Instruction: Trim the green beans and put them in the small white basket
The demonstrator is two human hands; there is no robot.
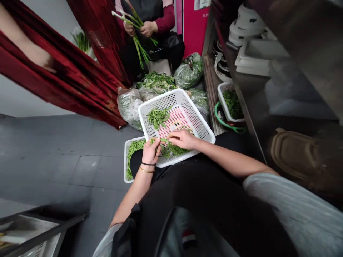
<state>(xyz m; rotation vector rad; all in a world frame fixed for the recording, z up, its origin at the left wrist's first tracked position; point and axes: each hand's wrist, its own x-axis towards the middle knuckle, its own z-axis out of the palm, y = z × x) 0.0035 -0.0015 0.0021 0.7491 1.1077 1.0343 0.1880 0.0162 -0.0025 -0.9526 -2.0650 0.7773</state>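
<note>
My left hand (151,151) is closed around a green pea pod (163,140), whose end sticks out towards the right. At that end, the fingers of my right hand (184,139) pinch together, and the pod's tip is partly hidden by them. Both hands are over the near side of a white perforated basket (179,93) resting at my lap. A small heap of pea pods (158,117) lies in the basket's far left part. Thin green trimmings (175,150) are piled under my right hand.
A second white basket (125,162) of pods stands at lower left. Beyond are bagged greens (189,73) and a seated person (144,28) holding long green stalks. Another person's arm (29,46) reaches in at upper left. A metal shelf (248,107) with containers flanks the right.
</note>
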